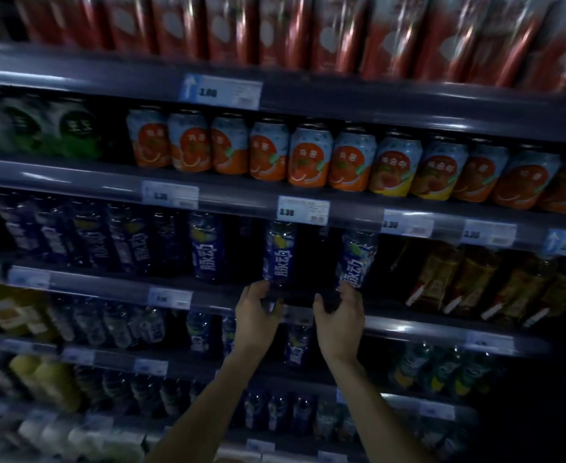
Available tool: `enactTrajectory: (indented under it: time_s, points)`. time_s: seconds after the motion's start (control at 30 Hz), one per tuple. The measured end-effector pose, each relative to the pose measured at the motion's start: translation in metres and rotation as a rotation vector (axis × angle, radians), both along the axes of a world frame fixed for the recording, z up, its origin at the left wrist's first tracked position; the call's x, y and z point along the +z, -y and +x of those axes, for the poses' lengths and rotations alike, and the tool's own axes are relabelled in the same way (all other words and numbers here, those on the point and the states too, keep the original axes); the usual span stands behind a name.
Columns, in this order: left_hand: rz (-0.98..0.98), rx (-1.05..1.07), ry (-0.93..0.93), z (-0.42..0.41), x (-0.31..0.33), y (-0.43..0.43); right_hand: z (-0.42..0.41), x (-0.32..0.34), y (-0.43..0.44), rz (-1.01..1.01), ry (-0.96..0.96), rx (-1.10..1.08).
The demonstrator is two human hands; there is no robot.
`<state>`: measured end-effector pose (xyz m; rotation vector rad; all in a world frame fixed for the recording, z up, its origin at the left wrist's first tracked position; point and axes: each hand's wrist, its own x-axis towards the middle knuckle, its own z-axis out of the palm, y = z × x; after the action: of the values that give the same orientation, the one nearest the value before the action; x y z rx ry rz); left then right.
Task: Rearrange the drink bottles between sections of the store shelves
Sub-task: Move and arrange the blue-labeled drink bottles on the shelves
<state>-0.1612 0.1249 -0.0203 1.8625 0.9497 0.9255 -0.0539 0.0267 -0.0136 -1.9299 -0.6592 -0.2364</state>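
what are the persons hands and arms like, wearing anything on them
The left hand and right hand are ungloved, on forearms with no sleeve showing down to the frame edge. No watch or bracelet shows at either wrist. Too dim to rule out a ring.

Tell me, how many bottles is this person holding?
2. The left hand grips one blue bottle by its base; the right hand grips the other blue bottle beside it.

Left hand (pixel 256 312) and right hand (pixel 340 317) side by side, up and forward, fingers (pixel 257 290) curled in grip.
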Motion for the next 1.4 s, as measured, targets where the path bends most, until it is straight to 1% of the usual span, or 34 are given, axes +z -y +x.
enactTrajectory:
  time_s: [0.17, 0.27, 0.4, 0.53, 0.73, 0.97, 1.1, 1.4]
  points:
    - [0.037, 0.114, -0.008, -0.037, 0.002, -0.029, -0.025, -0.001, -0.030, 0.002, -0.030, 0.063]
    - [0.019, 0.164, 0.025, -0.056, 0.006, -0.047, -0.037, -0.001, -0.048, 0.005, -0.037, 0.086]
    - [-0.006, 0.189, 0.079, -0.075, 0.011, -0.071, -0.049, -0.002, -0.067, -0.001, -0.043, 0.102]
    - [-0.003, 0.221, 0.056, -0.086, 0.012, -0.096, -0.056, 0.000, -0.083, 0.043, -0.050, 0.094]
    - [-0.050, 0.205, 0.060, -0.083, 0.012, -0.120, -0.057, 0.003, -0.098, 0.092, -0.067, 0.037]
    - [-0.071, 0.121, -0.023, -0.073, 0.013, -0.139, -0.047, 0.010, -0.115, 0.139, -0.095, -0.012]
    - [-0.083, 0.086, -0.008, -0.070, 0.015, -0.145, -0.041, 0.012, -0.120, 0.151, -0.126, -0.028]
    - [-0.099, 0.088, -0.035, -0.068, 0.015, -0.152, -0.035, 0.006, -0.124, 0.206, -0.226, -0.006]
